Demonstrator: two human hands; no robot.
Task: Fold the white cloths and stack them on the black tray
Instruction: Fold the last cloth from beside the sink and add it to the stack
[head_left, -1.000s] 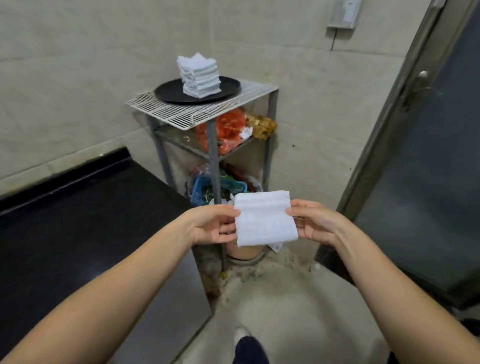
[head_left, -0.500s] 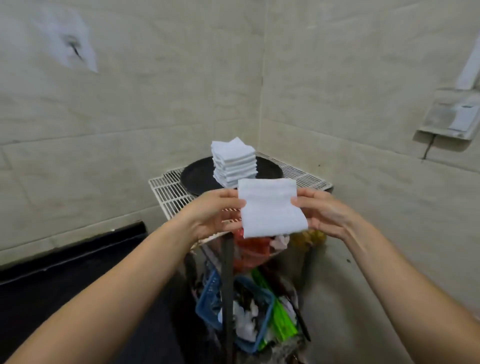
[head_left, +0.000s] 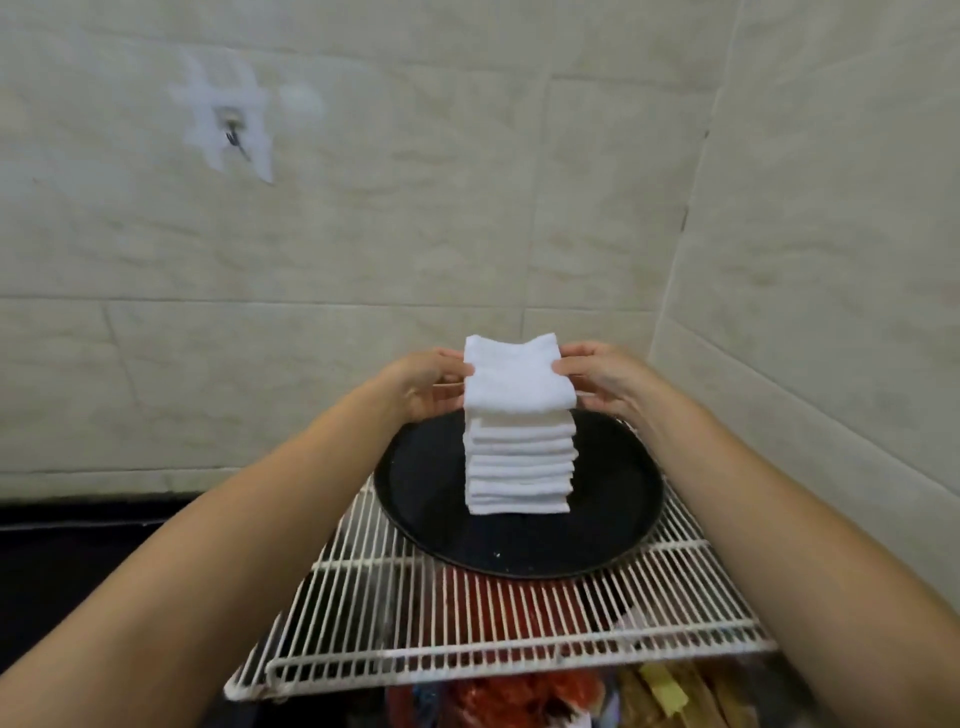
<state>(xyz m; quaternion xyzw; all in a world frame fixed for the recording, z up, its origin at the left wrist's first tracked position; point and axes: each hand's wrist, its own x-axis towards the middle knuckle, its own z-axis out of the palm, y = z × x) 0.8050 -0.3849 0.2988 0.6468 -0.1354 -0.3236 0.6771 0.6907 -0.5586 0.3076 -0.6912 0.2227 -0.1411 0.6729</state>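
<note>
A folded white cloth lies on top of a stack of several folded white cloths standing in the middle of the round black tray. My left hand pinches the top cloth's left edge. My right hand pinches its right edge. Both arms reach forward over the shelf, one on each side of the tray.
The tray sits on a white wire shelf set in a tiled corner. Red and orange bags and other clutter lie under the shelf. A dark counter runs along the left. A hook sticks out of the wall.
I have stepped up to the shelf. Both hands carried the folded cloth forward and brought it down onto the top of the stack.
</note>
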